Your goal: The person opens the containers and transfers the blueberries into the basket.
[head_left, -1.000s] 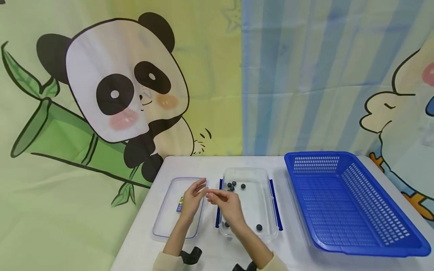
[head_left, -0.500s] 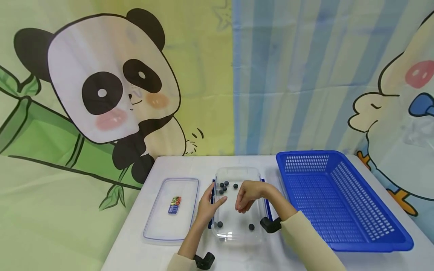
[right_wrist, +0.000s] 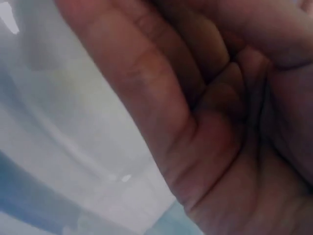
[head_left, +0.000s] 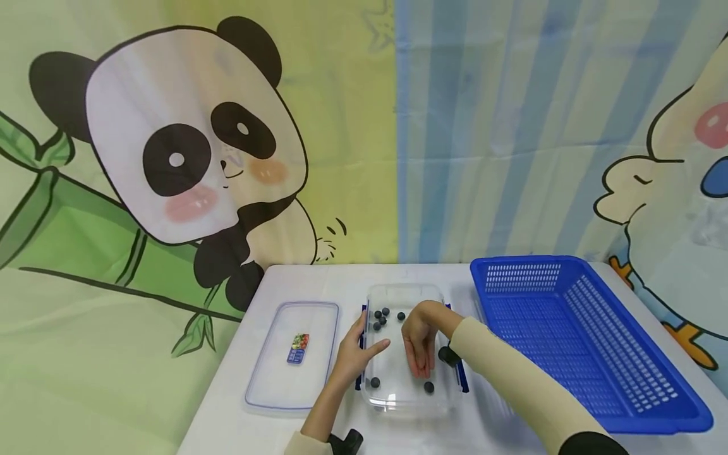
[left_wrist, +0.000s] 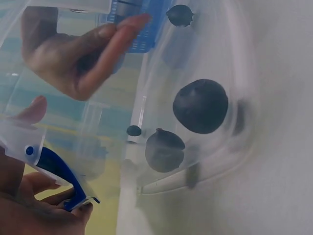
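Observation:
A clear plastic food container (head_left: 398, 400) with blue side latches stands on the table, holding several blueberries. My left hand (head_left: 351, 354) holds its left wall, thumb over the rim. In the left wrist view, the fingers (left_wrist: 44, 215) curl outside, by a blue latch (left_wrist: 61, 169). My right hand (head_left: 421, 344) reaches down inside with straight fingers held together, their tips right at the front-right blueberry (head_left: 429, 387). Another blueberry (head_left: 375, 382) lies front left; the rest cluster at the back left. The right wrist view shows mostly the palm (right_wrist: 220, 161), with no berry visible there.
Left of the container lies its clear lid (head_left: 267, 354) with a blue seal line and a small printed label (head_left: 298, 349). A large blue plastic basket (head_left: 580, 354) stands at the right of the white table (head_left: 341, 278). A printed cloth hangs behind.
Both hands were together near the lid and container's left edge. The left hand has moved to the container's left wall; the right hand has moved right, then down into the container toward the front-right blueberry.

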Demonstrator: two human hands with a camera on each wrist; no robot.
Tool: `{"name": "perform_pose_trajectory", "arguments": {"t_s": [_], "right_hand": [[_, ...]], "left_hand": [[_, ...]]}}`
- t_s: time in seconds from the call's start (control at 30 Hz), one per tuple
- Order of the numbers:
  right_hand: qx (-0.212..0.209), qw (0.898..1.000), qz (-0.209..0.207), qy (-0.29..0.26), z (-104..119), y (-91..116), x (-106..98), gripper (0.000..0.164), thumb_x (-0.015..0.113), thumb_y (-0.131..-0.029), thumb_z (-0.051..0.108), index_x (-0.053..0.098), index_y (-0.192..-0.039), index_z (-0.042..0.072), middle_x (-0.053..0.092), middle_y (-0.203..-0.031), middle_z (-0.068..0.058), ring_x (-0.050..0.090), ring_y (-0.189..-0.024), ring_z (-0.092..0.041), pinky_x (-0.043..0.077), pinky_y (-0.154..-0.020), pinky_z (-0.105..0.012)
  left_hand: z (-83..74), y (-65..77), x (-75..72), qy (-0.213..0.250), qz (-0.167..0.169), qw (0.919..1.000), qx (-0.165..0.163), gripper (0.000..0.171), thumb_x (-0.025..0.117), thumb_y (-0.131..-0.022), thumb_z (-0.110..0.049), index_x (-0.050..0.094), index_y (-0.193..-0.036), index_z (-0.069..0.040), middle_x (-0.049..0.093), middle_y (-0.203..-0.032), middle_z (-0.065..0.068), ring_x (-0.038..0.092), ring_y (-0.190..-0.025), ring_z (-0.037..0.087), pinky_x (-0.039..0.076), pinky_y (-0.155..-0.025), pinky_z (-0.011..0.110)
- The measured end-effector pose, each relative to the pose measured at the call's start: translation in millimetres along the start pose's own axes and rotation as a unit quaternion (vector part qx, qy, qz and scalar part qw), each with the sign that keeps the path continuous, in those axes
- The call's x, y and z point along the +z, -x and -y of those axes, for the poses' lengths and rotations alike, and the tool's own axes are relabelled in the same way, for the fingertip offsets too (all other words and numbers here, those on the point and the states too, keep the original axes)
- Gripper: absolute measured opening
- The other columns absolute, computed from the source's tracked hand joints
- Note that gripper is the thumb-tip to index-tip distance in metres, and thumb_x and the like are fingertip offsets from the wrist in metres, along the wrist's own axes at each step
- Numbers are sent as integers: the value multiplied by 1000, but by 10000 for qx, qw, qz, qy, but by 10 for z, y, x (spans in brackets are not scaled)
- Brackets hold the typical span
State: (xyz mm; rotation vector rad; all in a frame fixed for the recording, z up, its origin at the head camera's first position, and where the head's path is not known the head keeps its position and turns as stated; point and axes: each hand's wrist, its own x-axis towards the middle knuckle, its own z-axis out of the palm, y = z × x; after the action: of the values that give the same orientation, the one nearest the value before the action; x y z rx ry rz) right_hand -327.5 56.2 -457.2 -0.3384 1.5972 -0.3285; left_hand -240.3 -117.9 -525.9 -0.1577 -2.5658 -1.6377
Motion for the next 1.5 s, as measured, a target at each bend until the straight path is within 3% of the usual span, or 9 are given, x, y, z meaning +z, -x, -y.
{"name": "perform_pose_trajectory", "arguments": {"t_s": [0.2,0.33,0.57,0.77,1.07,1.5], "right_hand": [[675,9973,263,154,-31,-199,-47,16,59,-85,-6,71,-95,-3,68,-96,-19,66,-90,-26,54,-84,-32],[860,9953,362,269,-29,-267,-59,17,58,-86,-7,71,-95,-3,68,-96,-18,66,-91,-24,55,-82,-31],[978,9930,500,438,-36,-402,-70,18,58,-86,-5,72,-95,0,68,-98,-16,66,-91,-22,55,-81,-27],[1055,9900,903,248,-83,-553,-26,19,55,-88,-5,70,-99,-3,67,-102,-19,65,-94,-25,54,-84,-29],[1151,9826,1347,567,-37,-560,61,25,49,-91,-6,66,-108,-3,65,-107,-18,64,-98,-23,52,-88,-29],[1339,9815,1211,642,-22,-585,133,25,49,-91,-8,68,-106,-1,67,-104,-16,66,-92,-22,53,-85,-29]], "left_hand": [[1,21,15,-1,86,9999,-59,88,74,-76,-39,29,-144,-6,32,-146,14,26,-134,33,23,-110,48],[6,14,11,-40,67,9999,-120,91,74,-74,-45,29,-144,-8,32,-146,12,26,-134,32,24,-110,47],[-22,20,-25,-95,69,9999,-113,93,74,-73,-47,29,-144,-7,31,-146,12,26,-134,33,25,-109,47],[-5,16,-12,-90,78,9998,-133,92,74,-74,-45,28,-144,-8,31,-147,12,25,-134,32,24,-110,47],[7,-4,-13,-75,15,9999,68,90,75,-75,-40,29,-143,-4,31,-146,14,26,-134,34,25,-109,48],[-5,5,-23,-14,85,10000,-23,92,75,-75,-42,28,-144,-4,29,-147,16,25,-134,34,24,-110,48]]}}
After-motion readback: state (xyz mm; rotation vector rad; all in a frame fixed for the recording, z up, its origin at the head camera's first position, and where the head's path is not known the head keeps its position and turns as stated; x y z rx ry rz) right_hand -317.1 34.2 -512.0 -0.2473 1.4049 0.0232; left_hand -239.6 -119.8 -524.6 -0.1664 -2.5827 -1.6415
